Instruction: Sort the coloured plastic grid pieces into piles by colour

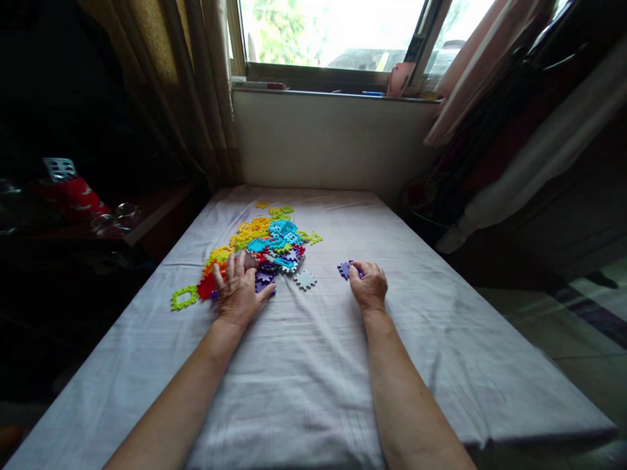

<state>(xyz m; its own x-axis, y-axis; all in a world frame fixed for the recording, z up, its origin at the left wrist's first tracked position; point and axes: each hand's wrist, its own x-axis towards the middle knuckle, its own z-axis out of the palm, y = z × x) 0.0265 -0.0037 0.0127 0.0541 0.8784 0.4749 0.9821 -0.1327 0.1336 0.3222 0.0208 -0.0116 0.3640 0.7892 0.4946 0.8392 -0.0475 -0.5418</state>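
left hand (238, 292): spread over interlocking plastic tile pile (281, 230) | right hand (369, 285): pinching purple tile (344, 269) | pale gray tile (306, 281): between hands

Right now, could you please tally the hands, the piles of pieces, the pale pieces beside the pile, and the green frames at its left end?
Hands (left hand, right hand): 2
Pile: 1
Pale piece: 1
Green frame: 1
Total: 5

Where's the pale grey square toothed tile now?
That tile lies slightly below the head view's centre, between left hand and right hand, by the near-right edge of the multicoloured plastic pile.
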